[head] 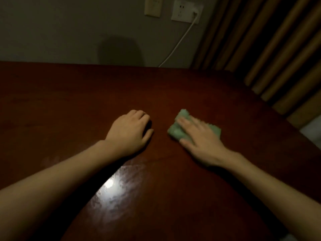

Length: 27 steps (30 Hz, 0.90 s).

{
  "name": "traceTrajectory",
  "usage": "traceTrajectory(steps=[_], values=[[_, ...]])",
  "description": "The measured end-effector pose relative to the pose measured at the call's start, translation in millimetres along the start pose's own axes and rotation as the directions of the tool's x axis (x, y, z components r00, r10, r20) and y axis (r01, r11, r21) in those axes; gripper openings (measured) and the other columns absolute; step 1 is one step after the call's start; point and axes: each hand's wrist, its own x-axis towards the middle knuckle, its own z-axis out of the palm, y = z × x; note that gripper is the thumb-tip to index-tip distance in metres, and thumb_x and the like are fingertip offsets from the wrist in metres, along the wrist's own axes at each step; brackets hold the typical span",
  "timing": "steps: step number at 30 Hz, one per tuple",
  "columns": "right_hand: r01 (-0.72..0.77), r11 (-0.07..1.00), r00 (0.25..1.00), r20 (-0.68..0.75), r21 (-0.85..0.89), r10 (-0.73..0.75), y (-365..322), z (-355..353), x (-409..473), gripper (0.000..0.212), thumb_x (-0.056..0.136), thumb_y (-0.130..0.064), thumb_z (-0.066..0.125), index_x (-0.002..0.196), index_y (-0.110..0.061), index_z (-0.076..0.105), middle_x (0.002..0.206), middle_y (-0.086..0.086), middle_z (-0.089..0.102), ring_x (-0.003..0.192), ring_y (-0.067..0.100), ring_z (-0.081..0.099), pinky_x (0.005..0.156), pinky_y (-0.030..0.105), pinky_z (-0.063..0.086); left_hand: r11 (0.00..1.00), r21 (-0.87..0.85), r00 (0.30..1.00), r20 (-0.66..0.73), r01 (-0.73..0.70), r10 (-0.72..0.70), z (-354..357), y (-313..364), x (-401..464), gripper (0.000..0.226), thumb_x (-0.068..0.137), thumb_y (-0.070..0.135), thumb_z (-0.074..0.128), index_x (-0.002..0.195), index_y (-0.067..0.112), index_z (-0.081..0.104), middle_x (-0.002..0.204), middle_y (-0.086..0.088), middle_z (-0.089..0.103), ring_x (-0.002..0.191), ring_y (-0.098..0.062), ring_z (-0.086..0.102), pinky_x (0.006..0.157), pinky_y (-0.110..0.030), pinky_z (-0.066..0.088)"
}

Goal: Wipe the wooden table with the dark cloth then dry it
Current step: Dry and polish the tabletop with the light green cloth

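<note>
**Green cloth pressed flat under the right hand on the wooden table**

Nearest the camera, a bright streaked glare patch (114,186) is seen on the dark reddish table (69,101), lying between the two bare forearms and nearer than both hands.

Further out, the left hand (129,131) is rested on the tabletop with its fingers curled under into a loose fist; nothing is held in it. It is kept apart from the cloth, with a strip of bare wood between them.

To the right of that hand, the right hand (199,138) is laid palm down with its fingers straight and spread. The cloth (177,130), pale green and bunched, is pressed beneath those fingers; it sticks out past the fingertips on the far side and toward the left hand, and a little edge shows beyond the right hand's outer side. Its outline is blurred.

Beyond both hands, the table's far edge is met by a grey wall, where a socket (186,12) with a white cable (177,44) and a switch plate (153,6) are mounted. Striped curtains (269,49) hang at the far right.
</note>
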Motion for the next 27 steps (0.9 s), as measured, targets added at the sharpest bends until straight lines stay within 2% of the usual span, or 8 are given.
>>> traceTrajectory(steps=[5, 8, 10, 12, 15, 20, 24, 27], values=[[0.080, 0.996, 0.996, 0.026, 0.040, -0.081, -26, 4, -97, 0.072, 0.081, -0.069, 0.006, 0.145, -0.039, -0.006, 0.149, -0.020, -0.008, 0.138, 0.003, -0.012, 0.110, 0.028, -0.012, 0.988, -0.089, 0.991, 0.020, -0.128, 0.130, -7, 39, -2, 0.027, 0.096, 0.035, 0.039, 0.112, 0.019, 0.055, 0.119, 0.001, 0.056, 0.109, -0.017, 0.049, 0.084, -0.027, 0.040], [-0.183, 0.982, 0.978, -0.091, 0.047, 0.187, 50, 5, -110, 0.079, 0.075, -0.070, 0.006, 0.147, -0.037, 0.009, 0.155, -0.013, 0.012, 0.142, 0.009, 0.007, 0.113, 0.031, 0.007, 0.977, -0.113, 0.973, 0.129, -0.180, 0.194, -6, 79, -1, 0.040, 0.095, 0.040, 0.040, 0.129, 0.019, 0.046, 0.140, -0.002, 0.044, 0.128, -0.017, 0.038, 0.104, -0.033, 0.034], [-0.464, 0.885, 0.880, -0.098, 0.043, 0.466, 122, -1, -118, 0.073, 0.086, -0.067, 0.014, 0.148, -0.029, 0.017, 0.155, -0.004, 0.019, 0.142, 0.018, 0.017, 0.111, 0.037, 0.016, 0.975, -0.099, 0.961, 0.177, -0.197, 0.212, -2, 105, -2, 0.050, 0.095, 0.044, 0.039, 0.138, 0.018, 0.036, 0.148, -0.002, 0.032, 0.136, -0.017, 0.027, 0.111, -0.034, 0.025], [-0.597, 0.799, 0.796, -0.075, 0.069, 0.601, 159, -4, -127, 0.060, 0.096, -0.055, 0.021, 0.148, -0.026, 0.019, 0.155, -0.001, 0.020, 0.141, 0.022, 0.019, 0.111, 0.042, 0.019, 0.973, -0.122, 0.961, 0.176, -0.195, 0.215, 2, 127, -2, 0.054, 0.096, 0.046, 0.036, 0.141, 0.018, 0.032, 0.151, -0.002, 0.028, 0.138, -0.017, 0.023, 0.112, -0.034, 0.020], [-0.487, 0.871, 0.861, -0.131, 0.066, 0.491, 120, 2, -128, 0.052, 0.098, -0.042, 0.030, 0.146, -0.022, 0.024, 0.153, 0.003, 0.026, 0.138, 0.024, 0.025, 0.110, 0.037, 0.019, 0.971, -0.151, 0.960, 0.185, -0.183, 0.210, 11, 153, 1, 0.054, 0.097, 0.045, 0.033, 0.142, 0.017, 0.030, 0.152, -0.003, 0.026, 0.139, -0.017, 0.020, 0.113, -0.035, 0.019], [-0.127, 0.991, 0.990, -0.051, 0.042, 0.129, 28, 11, -165, 0.061, 0.092, -0.049, 0.013, 0.149, -0.030, 0.002, 0.157, -0.009, 0.004, 0.143, 0.013, -0.001, 0.114, 0.035, -0.002, 0.979, -0.133, 0.966, 0.184, -0.156, 0.179, 28, 171, 2, 0.050, 0.098, 0.040, 0.029, 0.143, 0.018, 0.028, 0.153, -0.002, 0.022, 0.141, -0.017, 0.015, 0.115, -0.036, 0.015], [-0.311, 0.948, 0.947, -0.062, 0.066, 0.315, 97, 5, -181, 0.052, 0.101, -0.039, 0.024, 0.149, -0.029, 0.007, 0.157, -0.007, 0.008, 0.144, 0.015, 0.007, 0.114, 0.035, 0.006, 0.980, -0.126, 0.967, 0.181, -0.156, 0.177, 31, 169, -2, 0.052, 0.098, 0.044, 0.024, 0.144, 0.020, 0.025, 0.155, 0.000, 0.019, 0.142, -0.016, 0.012, 0.115, -0.037, 0.010], [-0.595, 0.801, 0.798, -0.069, 0.071, 0.599, 186, 1, -197, 0.051, 0.101, -0.038, 0.024, 0.149, -0.025, 0.011, 0.157, -0.001, 0.011, 0.143, 0.020, 0.015, 0.114, 0.041, 0.015, 0.979, -0.126, 0.968, 0.177, -0.158, 0.179, 33, 169, -2, 0.053, 0.098, 0.045, 0.023, 0.145, 0.019, 0.024, 0.155, 0.000, 0.018, 0.142, -0.016, 0.011, 0.115, -0.037, 0.009]])
